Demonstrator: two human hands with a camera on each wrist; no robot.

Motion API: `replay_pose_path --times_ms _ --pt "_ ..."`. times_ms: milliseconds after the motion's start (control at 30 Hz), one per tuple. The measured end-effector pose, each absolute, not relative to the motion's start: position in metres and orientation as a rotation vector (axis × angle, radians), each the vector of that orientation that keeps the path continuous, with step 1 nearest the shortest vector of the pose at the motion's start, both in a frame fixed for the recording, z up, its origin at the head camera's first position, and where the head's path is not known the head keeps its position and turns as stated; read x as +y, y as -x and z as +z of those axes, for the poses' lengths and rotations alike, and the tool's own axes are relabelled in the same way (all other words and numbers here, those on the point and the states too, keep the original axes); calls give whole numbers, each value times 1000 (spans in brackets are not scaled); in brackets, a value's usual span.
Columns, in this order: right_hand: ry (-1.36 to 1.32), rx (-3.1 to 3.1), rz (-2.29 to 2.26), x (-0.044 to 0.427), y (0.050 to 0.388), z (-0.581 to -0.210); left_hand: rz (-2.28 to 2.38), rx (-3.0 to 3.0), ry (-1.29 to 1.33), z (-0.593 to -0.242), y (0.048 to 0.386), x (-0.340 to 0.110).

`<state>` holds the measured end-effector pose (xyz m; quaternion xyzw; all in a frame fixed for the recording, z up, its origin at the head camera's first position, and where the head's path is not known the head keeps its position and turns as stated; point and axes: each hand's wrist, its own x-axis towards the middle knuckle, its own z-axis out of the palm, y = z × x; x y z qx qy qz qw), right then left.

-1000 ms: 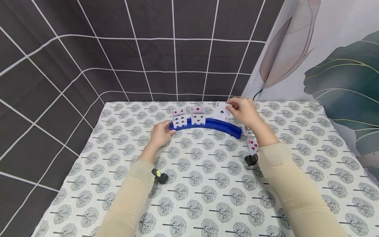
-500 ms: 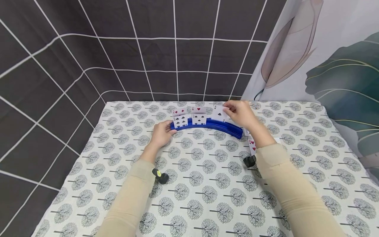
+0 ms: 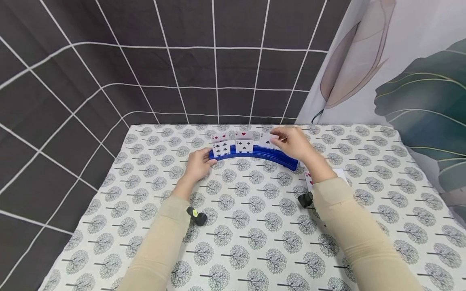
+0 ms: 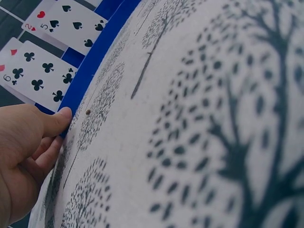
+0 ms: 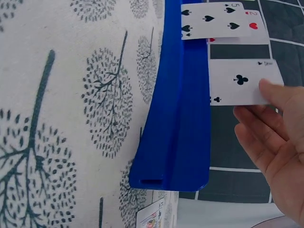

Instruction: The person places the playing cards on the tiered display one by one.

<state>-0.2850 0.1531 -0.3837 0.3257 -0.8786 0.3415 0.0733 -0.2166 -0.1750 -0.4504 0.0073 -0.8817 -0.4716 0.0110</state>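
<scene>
A curved blue card holder [image 3: 271, 154] stands toward the back of the table. My left hand [image 3: 196, 165] grips its left end, with the thumb [image 4: 59, 121] on the front face. Above the holder's right half, my right hand [image 3: 295, 143] pinches the ace of clubs [image 5: 228, 80] between thumb and fingers; the card's lower edge meets the back slot. The six of clubs [image 4: 40, 76] stands in the front slot at left, a diamond card [image 3: 220, 137] behind it. Farther right are the five of spades [image 5: 209, 21] and, behind, the two of hearts [image 5: 256, 31].
Beyond the holder's right end lies a face card [image 5: 151, 216]. Nearer me, a heart card [image 3: 308, 180] lies partly hidden under my right wrist. A dark gridded cloth [image 3: 236, 68] hangs behind the tree-patterned tablecloth [image 3: 240, 242].
The right hand has brought the ace of clubs down toward the holder's back slot, shifting slightly left. The left hand stays at the holder's left end.
</scene>
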Motion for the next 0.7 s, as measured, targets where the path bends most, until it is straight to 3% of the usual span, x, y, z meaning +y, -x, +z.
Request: replay_pose_path --times_ms 700 --pt "-862 -2935 1006 209 274 -382 -1456 -2771 -38 -444 214 -174"
